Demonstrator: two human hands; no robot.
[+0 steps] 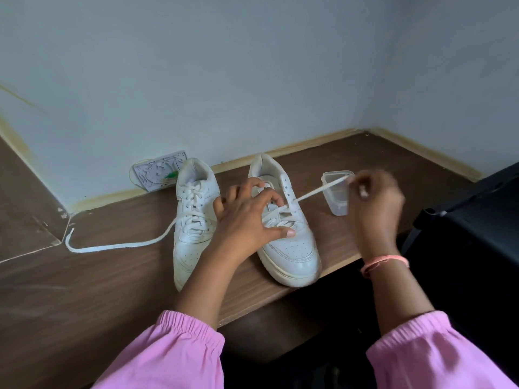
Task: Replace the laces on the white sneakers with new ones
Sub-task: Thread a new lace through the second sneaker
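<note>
Brown wooden desk (118, 279) holds two white sneakers; left hand (247, 217) presses the right sneaker (289, 237), right hand (373, 200) pinches its lace (317, 190) taut.

Pale blue-grey walls (252, 66) meet in a corner at the far right. Cream trim (309, 143) runs along their base. Dark wood-grain desktop (98, 290), seam lines at its left side. White wall socket (157, 175) low on the wall. Black furniture (471, 234) at right. Soft, even light.
</note>
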